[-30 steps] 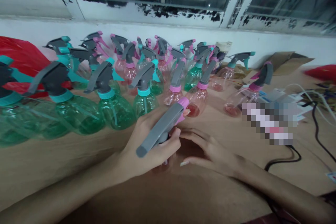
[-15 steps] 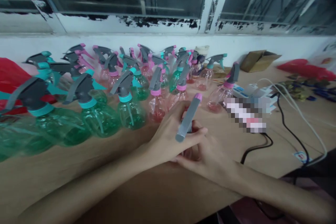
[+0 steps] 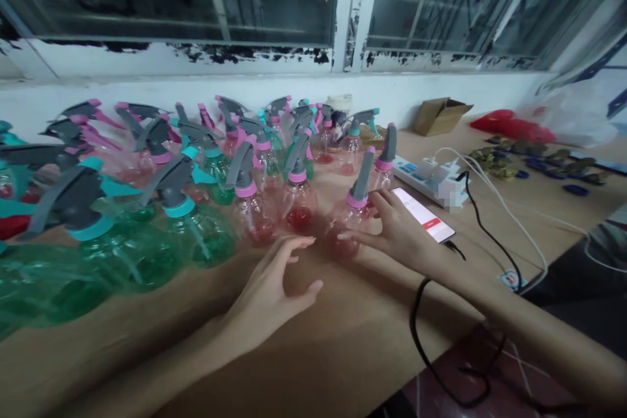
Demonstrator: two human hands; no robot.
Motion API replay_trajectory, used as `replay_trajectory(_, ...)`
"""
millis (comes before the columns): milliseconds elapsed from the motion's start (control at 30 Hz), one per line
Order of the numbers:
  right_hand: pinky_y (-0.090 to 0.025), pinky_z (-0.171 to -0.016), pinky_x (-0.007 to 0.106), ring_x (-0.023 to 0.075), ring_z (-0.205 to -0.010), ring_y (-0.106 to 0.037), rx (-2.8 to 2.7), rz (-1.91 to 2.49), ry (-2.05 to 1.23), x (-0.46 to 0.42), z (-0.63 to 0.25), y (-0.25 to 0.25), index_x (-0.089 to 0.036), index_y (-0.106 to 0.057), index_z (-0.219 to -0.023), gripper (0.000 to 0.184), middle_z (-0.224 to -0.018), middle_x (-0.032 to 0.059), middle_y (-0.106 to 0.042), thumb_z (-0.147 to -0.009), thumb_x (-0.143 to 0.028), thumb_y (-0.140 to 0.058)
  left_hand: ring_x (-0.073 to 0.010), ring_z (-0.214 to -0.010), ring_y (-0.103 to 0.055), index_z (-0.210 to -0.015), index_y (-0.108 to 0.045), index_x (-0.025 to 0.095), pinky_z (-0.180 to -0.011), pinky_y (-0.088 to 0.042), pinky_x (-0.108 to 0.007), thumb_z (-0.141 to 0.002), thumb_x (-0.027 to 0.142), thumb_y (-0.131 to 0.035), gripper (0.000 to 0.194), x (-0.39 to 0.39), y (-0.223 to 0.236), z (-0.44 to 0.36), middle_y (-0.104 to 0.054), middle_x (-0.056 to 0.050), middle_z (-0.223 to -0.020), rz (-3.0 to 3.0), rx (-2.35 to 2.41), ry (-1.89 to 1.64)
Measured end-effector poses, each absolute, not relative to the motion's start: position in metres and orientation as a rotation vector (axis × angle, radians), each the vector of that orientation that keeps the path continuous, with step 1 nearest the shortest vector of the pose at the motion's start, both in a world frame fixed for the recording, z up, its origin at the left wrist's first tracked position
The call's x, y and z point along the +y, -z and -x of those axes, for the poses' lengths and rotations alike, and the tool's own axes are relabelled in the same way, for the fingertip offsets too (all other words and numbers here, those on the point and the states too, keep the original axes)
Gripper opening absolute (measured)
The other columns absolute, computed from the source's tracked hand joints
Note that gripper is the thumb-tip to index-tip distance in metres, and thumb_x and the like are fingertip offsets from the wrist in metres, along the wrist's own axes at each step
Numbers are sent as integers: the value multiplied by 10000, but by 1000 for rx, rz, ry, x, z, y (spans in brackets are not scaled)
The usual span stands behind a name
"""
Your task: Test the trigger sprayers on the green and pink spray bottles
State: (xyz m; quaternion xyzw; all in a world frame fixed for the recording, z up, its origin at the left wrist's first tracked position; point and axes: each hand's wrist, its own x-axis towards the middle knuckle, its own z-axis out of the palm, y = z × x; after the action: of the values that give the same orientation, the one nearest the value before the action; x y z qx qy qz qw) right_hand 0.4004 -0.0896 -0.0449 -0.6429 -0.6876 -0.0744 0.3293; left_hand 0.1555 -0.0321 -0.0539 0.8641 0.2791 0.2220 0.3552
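A clear pink spray bottle (image 3: 340, 243) with a pink collar and grey trigger head stands upright on the table. My right hand (image 3: 399, 235) is closed around its right side, thumb in front and fingers behind. My left hand (image 3: 274, 294) is open to the left of it, palm turned inward, with nothing between thumb and fingers. Just beyond my left hand are two more pink spray bottles (image 3: 300, 209). Green spray bottles (image 3: 198, 235) with turquoise collars stand further left, in front of several rows of pink and green ones.
Right of the bottles lie a lit phone (image 3: 425, 214) and a white power strip (image 3: 426, 179) with plugs and cables. A cardboard box (image 3: 442, 116), red plastic bags (image 3: 512, 125) and small blue and olive items (image 3: 563, 160) are further back. A black cable (image 3: 416, 333) hangs over the table edge.
Both hands were together around the spray bottle near the front. Now my right hand has it further forward beside the other pink ones, and my left hand has let go and drawn back left.
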Motion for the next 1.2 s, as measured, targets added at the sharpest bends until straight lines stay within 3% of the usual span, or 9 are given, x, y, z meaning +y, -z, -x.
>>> replay_trajectory(200,-478,-825,497,342,-1035,-569,-1730,1746,210,-58,-411,47,-175,-525,-1147,544,-1106,153,-598,-772,-560,-609,-195,-981,-591,-1017,-546,261,-892,-474,-394,-851,206,-524,177,-19,44,-142,-610,-4,-1073,-2401,731,-439)
replay_trajectory(367,-478,-799,498,359,-1029,-569,-1711,1830,251,-47,-409,43,-163,-532,-1122,498,-1050,151,-629,-767,-497,-635,-191,-891,-623,-1014,-559,261,-804,-499,-369,-869,252,-511,153,-12,32,-144,-633,-5,-1039,-2415,804,-348)
replay_trajectory(700,-477,-815,500,366,-1016,-589,-1654,1900,259,-33,-403,37,-97,-556,-1149,502,-1058,187,-651,-743,-364,-682,-173,-907,-634,-1001,-572,252,-824,-493,-334,-889,255,-513,126,-3,13,-180,-652,-4,-1042,-2324,662,-392)
replay_trajectory(867,-520,-725,448,322,-965,-625,-1598,1835,136,-53,-410,33,-154,-500,-1264,576,-1162,158,-630,-762,-388,-656,-149,-858,-641,-976,-591,235,-769,-511,-289,-881,215,-520,120,-3,0,-196,-655,-2,-1025,-2241,624,-470)
replay_trajectory(933,-527,-702,420,296,-924,-642,-1557,1816,72,-65,-420,30,-171,-550,-1217,491,-1165,138,-637,-787,-394,-632,-151,-868,-638,-964,-597,229,-770,-512,-288,-873,206,-529,116,-3,-1,-200,-661,-5,-1011,-2225,616,-465)
replay_trajectory(1067,-516,-675,386,243,-779,-659,-1393,1858,51,-80,-446,26,-196,-653,-1006,306,-974,88,-700,-847,-438,-555,-149,-871,-637,-957,-597,222,-761,-511,-290,-891,221,-505,113,-2,1,-207,-663,-12,-1022,-2215,597,-425)
replay_trajectory(1200,-481,-757,454,322,-933,-620,-1239,1908,238,-68,-470,29,-145,-614,-1068,504,-1071,175,-654,-775,-554,-601,-150,-868,-645,-971,-593,228,-737,-515,-283,-892,228,-507,117,-3,4,-211,-670,-9,-1022,-2223,564,-405)
